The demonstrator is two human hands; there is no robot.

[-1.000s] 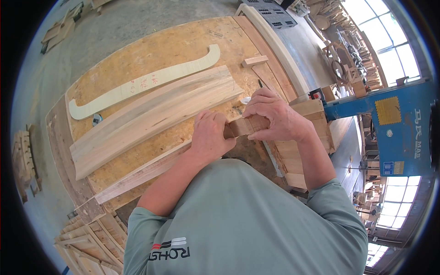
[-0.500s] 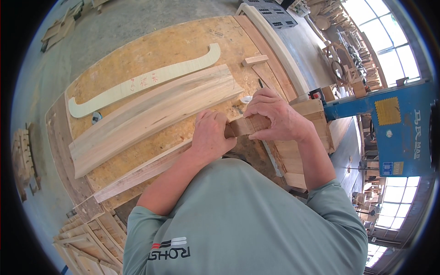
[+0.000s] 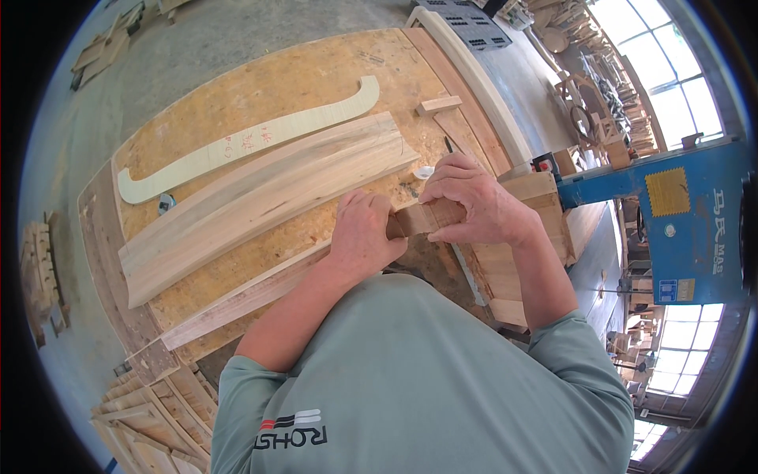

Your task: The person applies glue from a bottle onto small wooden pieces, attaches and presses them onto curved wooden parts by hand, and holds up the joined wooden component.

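— What are we seeing change over the last second?

— Very little. We are finding both hands in much the same place as a second ago: the left hand [image 3: 365, 237] is wrapped over the near end of the small wooden block [image 3: 426, 217], and the right hand [image 3: 474, 201] is closing round its far end, fingers curled over the top. The long boards have not shifted either

— So where is the block sitting?

— We are seeing it held between the two hands, just above the right edge of the chipboard workbench [image 3: 260, 87], close to the stack of short timber [image 3: 533, 197] beside the bench. We cannot tell whether it is resting on anything underneath

— And the rest of the bench?

— We are looking at a wide curved plank [image 3: 260, 201] lying across the middle, a pale curved template [image 3: 245, 146] beyond it, and a narrow strip [image 3: 245, 296] along the near edge, all apart from the hands. A blue machine [image 3: 671, 221] is standing to the right

— What are we making of the stillness?

— We are judging that the hands are working the block in place, not carrying it anywhere
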